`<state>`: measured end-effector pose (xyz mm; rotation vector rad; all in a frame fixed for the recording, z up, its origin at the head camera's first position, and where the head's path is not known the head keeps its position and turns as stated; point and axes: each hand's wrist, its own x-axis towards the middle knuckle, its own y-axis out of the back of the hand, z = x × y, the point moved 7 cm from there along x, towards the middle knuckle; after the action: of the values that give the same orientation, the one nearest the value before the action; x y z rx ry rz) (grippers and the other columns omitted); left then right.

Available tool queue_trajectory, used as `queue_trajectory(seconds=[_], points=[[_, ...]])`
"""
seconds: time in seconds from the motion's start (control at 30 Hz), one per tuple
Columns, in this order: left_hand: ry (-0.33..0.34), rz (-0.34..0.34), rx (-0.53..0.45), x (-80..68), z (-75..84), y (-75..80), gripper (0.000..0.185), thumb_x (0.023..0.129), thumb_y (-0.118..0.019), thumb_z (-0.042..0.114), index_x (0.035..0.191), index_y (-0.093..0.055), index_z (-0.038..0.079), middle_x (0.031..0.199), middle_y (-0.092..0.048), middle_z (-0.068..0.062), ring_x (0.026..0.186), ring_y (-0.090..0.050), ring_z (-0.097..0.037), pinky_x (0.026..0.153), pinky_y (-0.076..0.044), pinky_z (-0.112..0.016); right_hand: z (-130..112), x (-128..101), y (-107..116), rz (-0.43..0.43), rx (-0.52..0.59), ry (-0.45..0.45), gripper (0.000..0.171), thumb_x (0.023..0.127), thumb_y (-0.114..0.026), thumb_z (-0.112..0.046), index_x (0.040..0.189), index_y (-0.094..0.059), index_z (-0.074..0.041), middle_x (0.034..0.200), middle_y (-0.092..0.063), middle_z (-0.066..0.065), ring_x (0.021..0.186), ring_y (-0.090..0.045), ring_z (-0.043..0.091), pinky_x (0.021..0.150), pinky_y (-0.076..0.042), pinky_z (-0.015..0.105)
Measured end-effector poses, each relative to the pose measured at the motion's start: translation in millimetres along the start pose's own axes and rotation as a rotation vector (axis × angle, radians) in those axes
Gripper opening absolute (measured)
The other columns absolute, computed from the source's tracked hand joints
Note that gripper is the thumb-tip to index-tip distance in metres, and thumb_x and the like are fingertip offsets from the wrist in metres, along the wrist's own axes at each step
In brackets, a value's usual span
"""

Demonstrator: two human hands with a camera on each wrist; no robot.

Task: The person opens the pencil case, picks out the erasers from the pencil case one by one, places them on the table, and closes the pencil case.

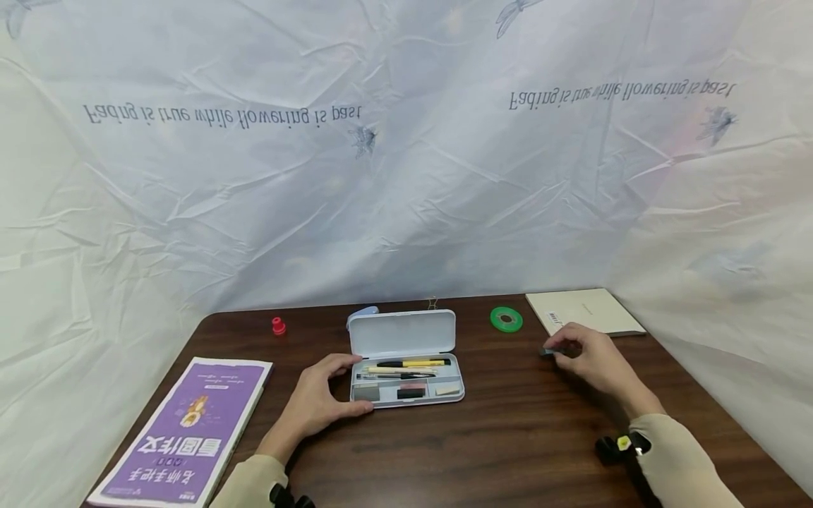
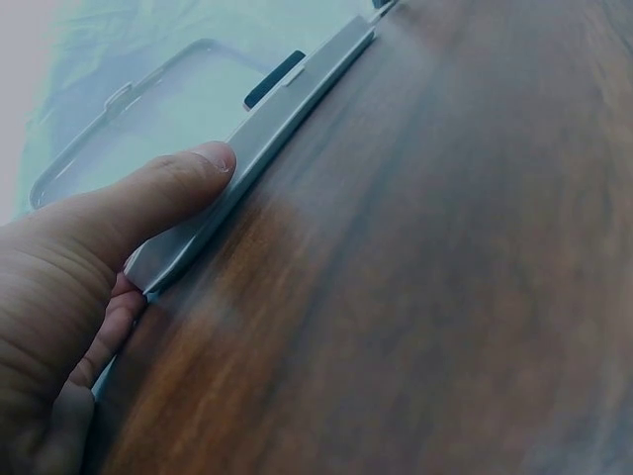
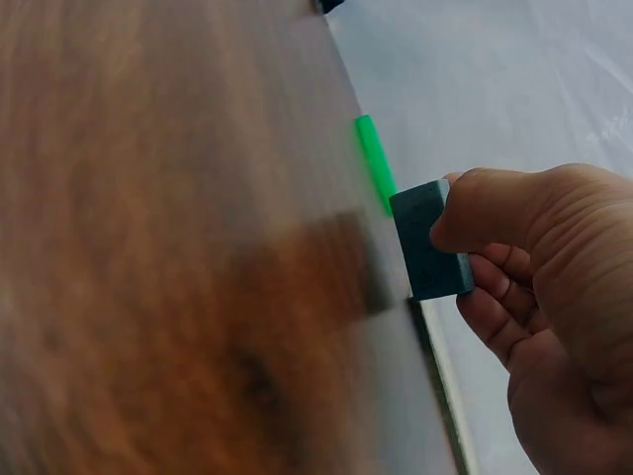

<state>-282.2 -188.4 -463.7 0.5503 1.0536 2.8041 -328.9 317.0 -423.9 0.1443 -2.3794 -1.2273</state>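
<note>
An opened white pencil case [image 1: 403, 334] stands in the middle of the table, its lid tipped up at the back. My left hand [image 1: 312, 401] grips its left end, the thumb at the front edge and the fingers toward the back. Inside lie a yellow pen [image 1: 416, 363] and other pens in the long compartment. The front compartments hold a grey block [image 1: 366, 392], a black piece [image 1: 411, 393] and a whitish piece [image 1: 447, 390]. Over to the right, my right hand [image 1: 587, 356] pinches a small dark blue-grey block [image 3: 417, 247], which looks like an eraser, between thumb and fingers.
A purple book [image 1: 184, 430] lies at the left edge, and a small red object [image 1: 278, 326] behind it. Green tape [image 1: 506, 319] and a cream notebook [image 1: 584, 310] lie at the back right. Partly behind the lid are a light-blue item [image 1: 362, 312] and a binder clip [image 1: 432, 304].
</note>
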Motion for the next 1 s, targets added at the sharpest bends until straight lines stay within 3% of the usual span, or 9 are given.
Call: queue_trajectory(seconds=[0.17,0.4,0.6,0.83,1.0], points=[[0.000,-0.006,-0.003,0.0,0.8,-0.4,0.086,0.070,-0.105,0.057,0.143,-0.074,0.022,0.141,-0.071,0.011,0.128,-0.070,-0.017,0.110,-0.059,-0.048,2,0,-3,-0.028,-0.028,0.015,0.033,0.088,-0.090,0.005,0.102,-0.081,-0.024,0.106,-0.074,-0.008,0.096,-0.070,0.013,0.084,-0.059,0.030],[-0.007,-0.007,-0.002,-0.6,1.4,0.5,0.085,0.071,-0.105,0.056,0.143,-0.074,0.023,0.142,-0.071,0.011,0.130,-0.071,-0.020,0.111,-0.059,-0.050,2,0,-8,-0.146,-0.014,0.000,0.034,0.087,-0.088,0.007,0.100,-0.078,-0.022,0.105,-0.072,-0.007,0.092,-0.068,0.010,0.080,-0.059,0.029],[-0.020,-0.005,0.009,-0.6,1.5,0.1,0.085,0.072,-0.104,0.057,0.143,-0.074,0.022,0.142,-0.071,0.010,0.129,-0.071,-0.021,0.110,-0.059,-0.051,2,0,-9,-0.171,-0.009,-0.016,0.033,0.088,-0.088,0.007,0.101,-0.078,-0.022,0.105,-0.071,-0.006,0.091,-0.067,0.010,0.078,-0.059,0.029],[-0.013,-0.002,0.008,0.3,0.5,-0.7,0.085,0.071,-0.105,0.056,0.143,-0.074,0.023,0.141,-0.071,0.011,0.129,-0.071,-0.020,0.110,-0.059,-0.050,-3,1,-3,-0.095,0.014,-0.004,0.025,0.091,-0.090,-0.001,0.105,-0.080,-0.019,0.105,-0.075,-0.005,0.092,-0.068,0.008,0.079,-0.059,0.028],[-0.004,-0.010,0.004,-0.2,-0.5,-1.1,0.085,0.072,-0.104,0.058,0.144,-0.074,0.024,0.142,-0.071,0.011,0.130,-0.071,-0.021,0.111,-0.058,-0.052,-23,7,4,-0.010,0.043,0.035,0.024,0.094,-0.090,-0.007,0.115,-0.080,-0.016,0.114,-0.078,0.001,0.099,-0.071,0.013,0.084,-0.060,0.028]])
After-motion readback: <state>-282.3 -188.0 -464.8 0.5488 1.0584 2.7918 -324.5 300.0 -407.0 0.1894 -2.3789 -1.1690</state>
